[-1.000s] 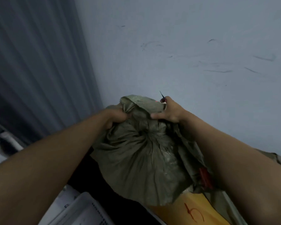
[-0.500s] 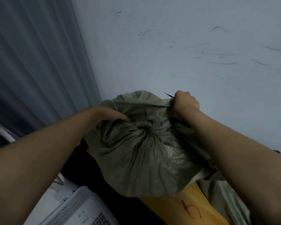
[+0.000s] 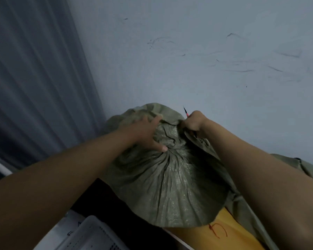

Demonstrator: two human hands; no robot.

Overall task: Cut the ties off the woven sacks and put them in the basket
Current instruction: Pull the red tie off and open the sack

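Pale scuffed wall [image 3: 206,51] behind, grey curtain [image 3: 34,78] at the left. At the bottom left sits a white basket [image 3: 90,235], a yellow sack [image 3: 224,237] bottom centre. Mid-frame, the green woven sack [image 3: 170,186]: left hand [image 3: 145,132] spread flat on its gathered neck, right hand [image 3: 193,121] gripping fabric, a thin red-and-black tool [image 3: 186,112] poking from its curled fingers.

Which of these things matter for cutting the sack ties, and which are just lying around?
For the job: woven sack; left hand on it; right hand gripping a thin red-and-black tool; white basket.

Lying about: yellow sack; grey curtain.
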